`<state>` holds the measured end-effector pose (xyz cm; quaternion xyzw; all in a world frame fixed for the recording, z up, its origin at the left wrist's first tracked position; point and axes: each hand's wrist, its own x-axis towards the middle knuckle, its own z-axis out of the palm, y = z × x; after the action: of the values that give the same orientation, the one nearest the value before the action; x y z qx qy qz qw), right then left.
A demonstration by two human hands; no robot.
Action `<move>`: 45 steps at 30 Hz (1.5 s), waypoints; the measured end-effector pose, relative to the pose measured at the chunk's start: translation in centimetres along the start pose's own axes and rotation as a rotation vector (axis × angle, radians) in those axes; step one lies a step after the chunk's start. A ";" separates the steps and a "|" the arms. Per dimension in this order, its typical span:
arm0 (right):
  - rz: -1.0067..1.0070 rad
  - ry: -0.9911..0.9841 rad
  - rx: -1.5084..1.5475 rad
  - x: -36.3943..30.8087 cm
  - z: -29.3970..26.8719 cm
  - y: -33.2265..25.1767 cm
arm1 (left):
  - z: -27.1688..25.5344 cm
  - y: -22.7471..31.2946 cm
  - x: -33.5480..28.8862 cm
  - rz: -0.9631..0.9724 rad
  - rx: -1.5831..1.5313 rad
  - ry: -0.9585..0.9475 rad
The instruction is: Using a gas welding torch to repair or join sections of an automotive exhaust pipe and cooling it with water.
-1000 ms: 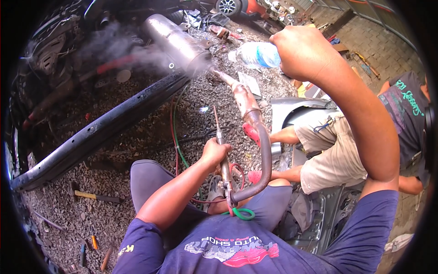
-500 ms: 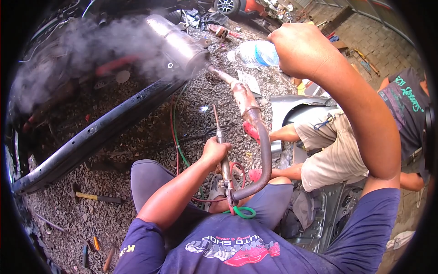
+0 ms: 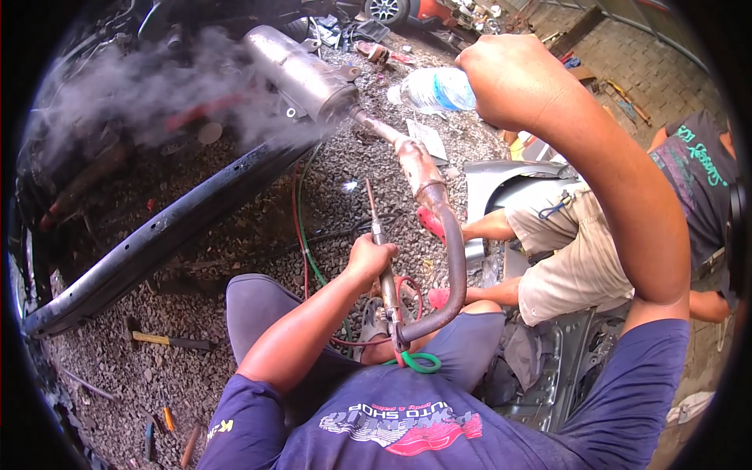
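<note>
My left hand is wrapped round a gas welding torch, whose thin tip points away from me, with a small bright flame beside it. Red and green hoses hang at its lower end. Raised at the right, my right hand grips a clear plastic bottle with a blue label, its neck pointing left. Left of the bottle, apart from it, lies a metal muffler with pale steam around it. Its bent exhaust pipe curves back to my lap, close to the torch.
A dark metal beam runs under the muffler at the left. Another person sits close on the right, beside a silver fender. A hammer and several hand tools lie on the gravel; a car wheel stands far off.
The steam over the muffler has thinned and drifted left, baring more of its surface. My right hand and the bottle have shifted slightly left and up; my left hand stays put.
</note>
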<state>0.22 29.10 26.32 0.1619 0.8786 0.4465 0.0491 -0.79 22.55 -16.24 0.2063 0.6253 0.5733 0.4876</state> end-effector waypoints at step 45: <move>0.867 -0.218 1.549 -16.5 32.9 -10.2 | -1.8 -0.1 -0.2 -0.031 -0.087 0.029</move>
<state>20.96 43.41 -2.45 0.5090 0.7858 -0.3106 -0.1638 -2.22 21.45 -16.49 0.1669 0.6100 0.5953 0.4956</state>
